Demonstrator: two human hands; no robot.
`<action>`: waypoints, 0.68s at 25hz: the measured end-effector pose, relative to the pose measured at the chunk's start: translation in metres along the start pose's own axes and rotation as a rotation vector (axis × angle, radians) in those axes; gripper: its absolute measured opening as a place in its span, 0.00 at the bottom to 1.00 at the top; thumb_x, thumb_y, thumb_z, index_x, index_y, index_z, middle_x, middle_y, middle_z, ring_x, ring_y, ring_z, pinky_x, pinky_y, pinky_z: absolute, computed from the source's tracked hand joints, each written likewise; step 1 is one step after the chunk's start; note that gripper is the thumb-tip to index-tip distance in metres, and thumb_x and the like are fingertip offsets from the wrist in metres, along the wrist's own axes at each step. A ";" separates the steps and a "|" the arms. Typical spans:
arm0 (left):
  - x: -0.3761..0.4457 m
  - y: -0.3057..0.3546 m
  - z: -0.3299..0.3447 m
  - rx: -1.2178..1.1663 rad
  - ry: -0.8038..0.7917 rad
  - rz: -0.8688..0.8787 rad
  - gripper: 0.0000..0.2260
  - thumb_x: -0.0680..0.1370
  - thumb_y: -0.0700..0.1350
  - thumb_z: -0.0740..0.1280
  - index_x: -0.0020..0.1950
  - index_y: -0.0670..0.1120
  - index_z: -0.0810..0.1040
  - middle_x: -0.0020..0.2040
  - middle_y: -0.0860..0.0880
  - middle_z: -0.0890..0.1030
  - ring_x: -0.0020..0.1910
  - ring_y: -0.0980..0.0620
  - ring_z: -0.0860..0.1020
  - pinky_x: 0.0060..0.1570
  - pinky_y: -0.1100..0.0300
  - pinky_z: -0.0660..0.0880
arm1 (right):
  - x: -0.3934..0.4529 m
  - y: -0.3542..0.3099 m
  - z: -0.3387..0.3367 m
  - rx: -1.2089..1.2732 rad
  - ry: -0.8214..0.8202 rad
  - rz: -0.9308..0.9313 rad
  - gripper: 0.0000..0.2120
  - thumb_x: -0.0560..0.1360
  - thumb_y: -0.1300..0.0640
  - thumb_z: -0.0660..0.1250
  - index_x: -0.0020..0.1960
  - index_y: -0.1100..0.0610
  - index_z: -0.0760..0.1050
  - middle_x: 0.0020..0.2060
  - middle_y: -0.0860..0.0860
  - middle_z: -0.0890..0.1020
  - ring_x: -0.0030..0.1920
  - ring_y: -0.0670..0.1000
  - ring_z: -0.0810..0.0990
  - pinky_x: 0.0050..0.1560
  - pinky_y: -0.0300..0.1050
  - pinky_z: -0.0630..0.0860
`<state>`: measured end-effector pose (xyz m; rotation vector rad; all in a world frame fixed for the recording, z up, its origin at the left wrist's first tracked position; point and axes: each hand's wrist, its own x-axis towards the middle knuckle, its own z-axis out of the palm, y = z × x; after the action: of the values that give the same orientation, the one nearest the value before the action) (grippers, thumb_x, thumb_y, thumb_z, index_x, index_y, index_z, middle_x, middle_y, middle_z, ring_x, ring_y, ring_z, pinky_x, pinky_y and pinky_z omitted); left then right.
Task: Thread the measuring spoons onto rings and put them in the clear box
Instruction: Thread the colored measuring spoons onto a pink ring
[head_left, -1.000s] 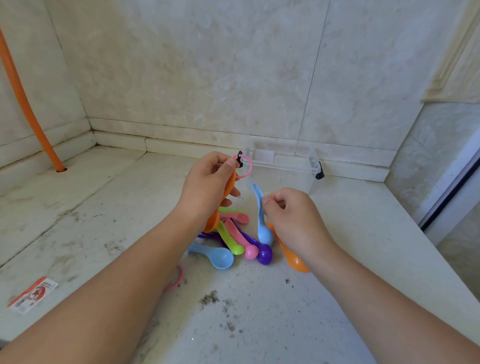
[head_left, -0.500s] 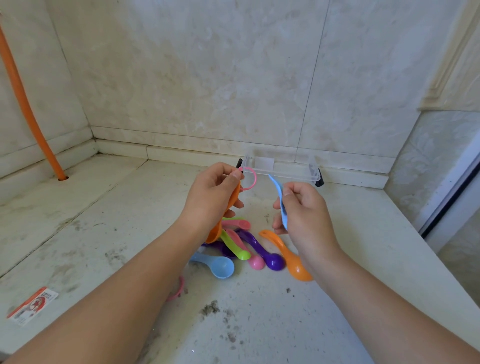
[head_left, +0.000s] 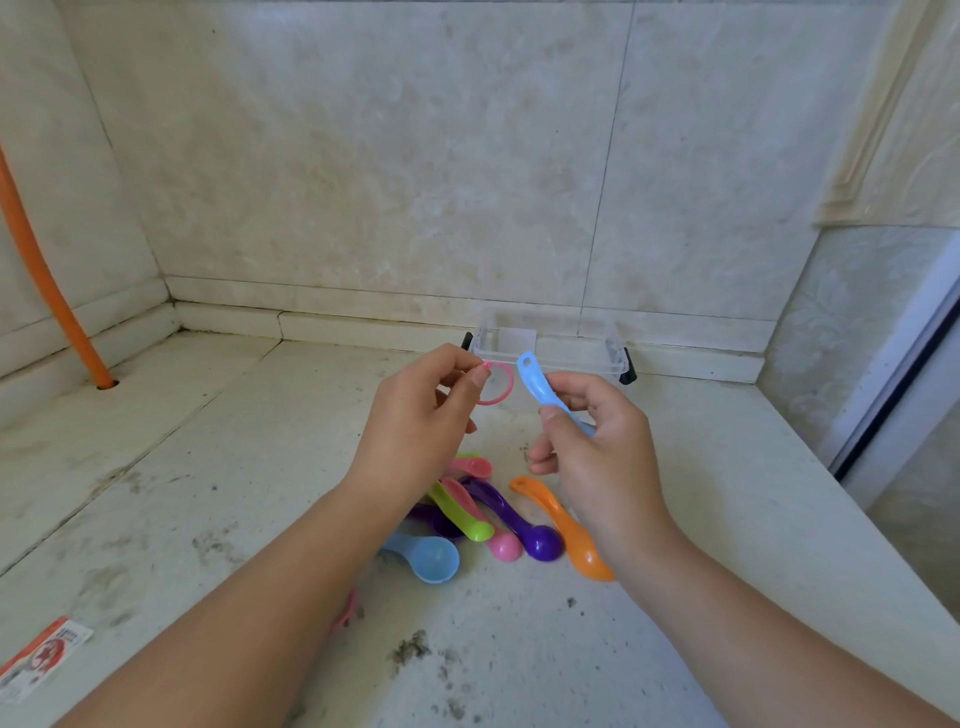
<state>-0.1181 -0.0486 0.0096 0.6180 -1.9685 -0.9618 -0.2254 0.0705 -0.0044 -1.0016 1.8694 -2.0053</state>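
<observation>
My left hand (head_left: 415, 415) pinches a pink ring (head_left: 503, 383) between thumb and fingertips, held up in front of the clear box (head_left: 550, 347). My right hand (head_left: 597, 447) grips a light blue measuring spoon (head_left: 537, 387) by its handle. The handle's hole end points up and sits just right of the ring without touching it. Below my hands several spoons lie in a pile on the floor: blue (head_left: 427, 558), green (head_left: 462, 512), pink (head_left: 503, 543), purple (head_left: 524, 526) and orange (head_left: 569, 532). A second pink ring (head_left: 347, 613) shows beside my left forearm.
The clear box stands open against the back wall's skirting. An orange hose (head_left: 47, 291) runs down into the floor at far left. A red packet (head_left: 44, 652) lies at the lower left. A door frame (head_left: 893, 395) borders the right side.
My right hand has picked the light blue spoon out of the pile and raised it beside the ring. The orange spoon seen hanging under my left hand is hidden now.
</observation>
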 end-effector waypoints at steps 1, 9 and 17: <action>0.000 -0.001 0.000 0.006 0.002 0.003 0.06 0.81 0.50 0.65 0.46 0.56 0.80 0.40 0.57 0.81 0.32 0.57 0.82 0.30 0.61 0.77 | -0.001 0.000 0.001 -0.027 -0.004 -0.015 0.13 0.79 0.64 0.64 0.50 0.47 0.81 0.40 0.47 0.82 0.27 0.46 0.80 0.32 0.39 0.79; 0.003 -0.005 -0.003 0.036 0.051 -0.023 0.06 0.82 0.46 0.64 0.48 0.54 0.81 0.41 0.55 0.84 0.37 0.61 0.82 0.37 0.58 0.80 | -0.003 -0.005 -0.003 -0.044 0.095 -0.063 0.07 0.76 0.59 0.70 0.41 0.49 0.79 0.39 0.48 0.85 0.27 0.44 0.75 0.32 0.41 0.73; 0.002 -0.006 -0.003 0.064 0.022 0.064 0.05 0.81 0.43 0.65 0.49 0.49 0.81 0.40 0.52 0.84 0.35 0.60 0.82 0.33 0.69 0.75 | -0.008 -0.005 -0.001 -0.081 0.047 -0.136 0.08 0.77 0.58 0.70 0.42 0.47 0.79 0.37 0.42 0.82 0.27 0.43 0.74 0.32 0.42 0.71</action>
<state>-0.1166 -0.0549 0.0063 0.5954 -1.9941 -0.8524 -0.2189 0.0768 -0.0022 -1.1410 1.9705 -2.0590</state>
